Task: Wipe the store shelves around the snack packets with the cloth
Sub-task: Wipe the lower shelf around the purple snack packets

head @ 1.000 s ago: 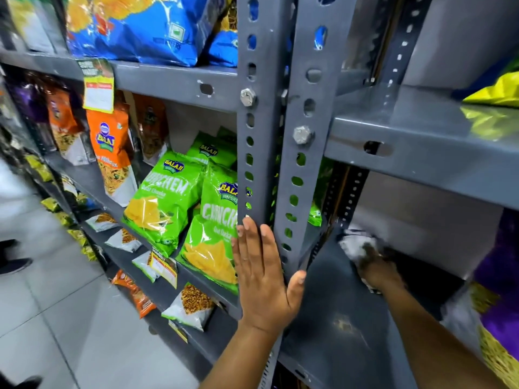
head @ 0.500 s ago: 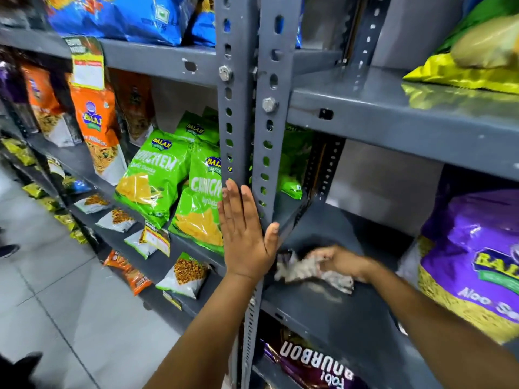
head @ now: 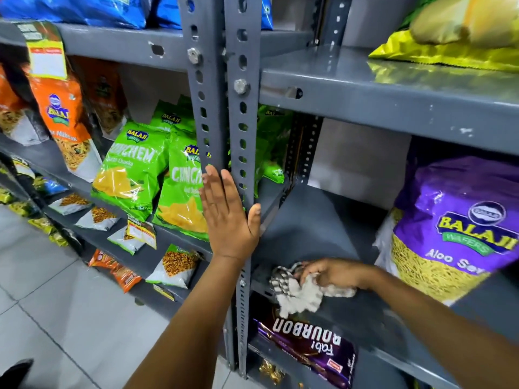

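Note:
My right hand point(head: 331, 272) grips a crumpled white and grey-striped cloth point(head: 297, 292) at the front edge of the grey metal shelf point(head: 317, 228). The cloth hangs slightly over that edge. My left hand point(head: 229, 214) lies flat with fingers together against the perforated grey upright post point(head: 241, 130). A large purple snack packet point(head: 455, 220) stands on the same shelf to the right of the cloth. Green snack packets point(head: 132, 167) lean on the neighbouring shelf to the left of the post.
Orange packets point(head: 63, 119) stand further left. A yellow packet point(head: 449, 49) lies on the shelf above, blue packets point(head: 92, 8) top left. A brown Bourbon biscuit pack point(head: 309, 346) sits on the shelf below. Small packets point(head: 174, 265) line the lower left shelf. Tiled floor point(head: 56, 318) lies at left.
My right hand has dragged the cloth from the back of the shelf forward to its front edge. My left hand stays pressed on the post. The view has shifted a little.

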Available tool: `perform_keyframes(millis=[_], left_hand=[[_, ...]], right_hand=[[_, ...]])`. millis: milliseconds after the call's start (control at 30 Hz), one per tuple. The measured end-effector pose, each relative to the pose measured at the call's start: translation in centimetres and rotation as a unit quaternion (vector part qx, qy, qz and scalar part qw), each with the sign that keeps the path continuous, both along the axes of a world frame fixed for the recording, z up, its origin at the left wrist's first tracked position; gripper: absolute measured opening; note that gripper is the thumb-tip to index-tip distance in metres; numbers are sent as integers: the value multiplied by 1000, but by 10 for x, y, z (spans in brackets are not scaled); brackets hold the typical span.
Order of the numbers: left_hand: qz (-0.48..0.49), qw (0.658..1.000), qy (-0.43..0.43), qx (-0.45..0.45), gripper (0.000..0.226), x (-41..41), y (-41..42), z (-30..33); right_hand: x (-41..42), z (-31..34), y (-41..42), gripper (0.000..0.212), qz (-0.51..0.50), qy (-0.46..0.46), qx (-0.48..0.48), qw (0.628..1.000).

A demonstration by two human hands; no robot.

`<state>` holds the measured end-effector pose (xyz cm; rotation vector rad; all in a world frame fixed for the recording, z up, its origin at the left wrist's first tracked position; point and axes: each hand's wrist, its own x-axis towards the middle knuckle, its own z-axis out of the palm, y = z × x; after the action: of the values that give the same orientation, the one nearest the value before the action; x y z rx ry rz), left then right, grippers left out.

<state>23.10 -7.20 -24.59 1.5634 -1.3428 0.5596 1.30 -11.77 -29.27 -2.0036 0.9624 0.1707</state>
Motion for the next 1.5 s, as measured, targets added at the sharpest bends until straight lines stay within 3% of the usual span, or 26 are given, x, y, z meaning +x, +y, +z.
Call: perform_keyframes(millis=[100, 167, 233, 367, 567, 667, 800, 867, 967, 1100, 1200, 1367, 1433, 1500], left_hand=[[0, 1000, 1, 5, 65, -2, 1, 0], [-10, 1000, 9, 14, 63, -2, 2, 2], [-7, 1000, 5, 17, 63, -1, 3, 1], [-4, 1000, -16, 24, 66, 2, 5, 3], [-8, 998, -27, 55, 69, 1, 14, 9], [-7, 998, -26, 65, 69, -1, 15, 10], [-19, 996, -11, 85, 68, -2, 18, 11], [-26, 995, -6, 93, 69, -2, 19, 10], [-31, 994, 18, 99, 68, -6, 21, 12], [-42, 989, 92, 104, 64, -29, 35, 11], [-76, 985, 61, 140, 65, -56, 53, -5], [-205, 941, -75, 259, 70, -80, 55, -51], [-241, 913, -61, 324, 83, -84, 51, -66], [-230, 890, -13, 392, 76, -91, 47, -77]], right_hand=[[0, 26, -22, 48, -115, -58, -14, 992], [18, 27, -32, 39, -167, -96, -54, 980], [41, 9, -30, 30, -129, -40, -74, 988], [51, -19, 1, 38, -70, -4, -137, 988], [-11, -2, 39, 37, -69, 22, -66, 995], [-4, 26, 26, 37, -99, 35, -59, 993], [39, 30, 24, 45, 1, 115, -58, 992], [59, 38, 25, 47, -6, 131, -57, 990], [79, 40, 32, 43, -95, 84, -147, 981], [73, -16, 76, 95, -125, 207, -189, 952], [54, -33, 87, 95, -119, 187, -267, 938], [21, -41, 98, 83, -131, 161, -311, 928], [5, -41, 106, 80, -142, 143, -322, 925], [-12, -39, 114, 79, -146, 137, -333, 921]])
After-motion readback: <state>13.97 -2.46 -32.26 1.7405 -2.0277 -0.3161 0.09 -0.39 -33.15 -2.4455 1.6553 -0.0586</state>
